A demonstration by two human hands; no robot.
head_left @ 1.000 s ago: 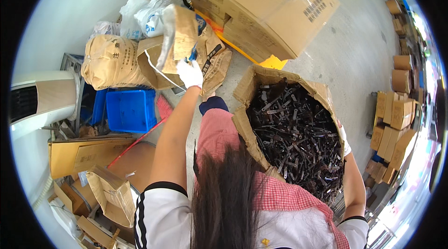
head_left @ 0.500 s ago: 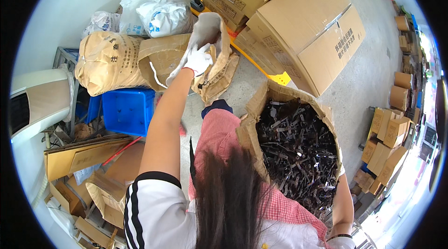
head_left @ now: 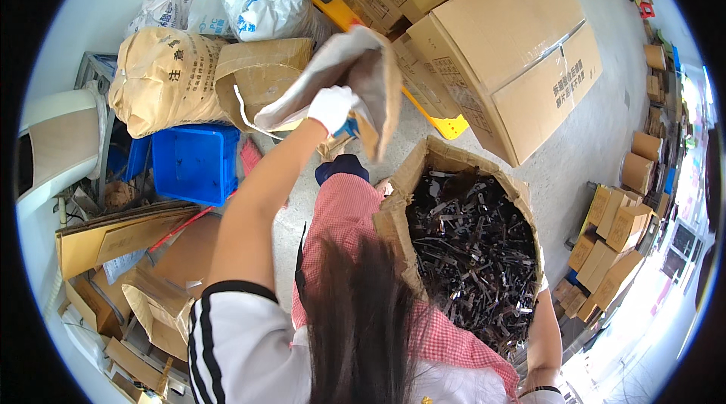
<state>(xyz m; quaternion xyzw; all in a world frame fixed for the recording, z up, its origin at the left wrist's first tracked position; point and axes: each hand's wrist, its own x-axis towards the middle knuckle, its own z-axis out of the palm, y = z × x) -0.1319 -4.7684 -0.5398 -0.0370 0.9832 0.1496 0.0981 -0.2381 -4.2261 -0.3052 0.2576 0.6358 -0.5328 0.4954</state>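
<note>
Brown sack [head_left: 340,62] in left hand [head_left: 331,107], fingers clamped on it; right hand [head_left: 544,282] at carton [head_left: 394,228] of dark parts [head_left: 469,253], fingers hidden, can't tell.

Grey floor [head_left: 576,153] beneath a yellow pallet jack [head_left: 451,128] and red broom [head_left: 250,155].
</note>
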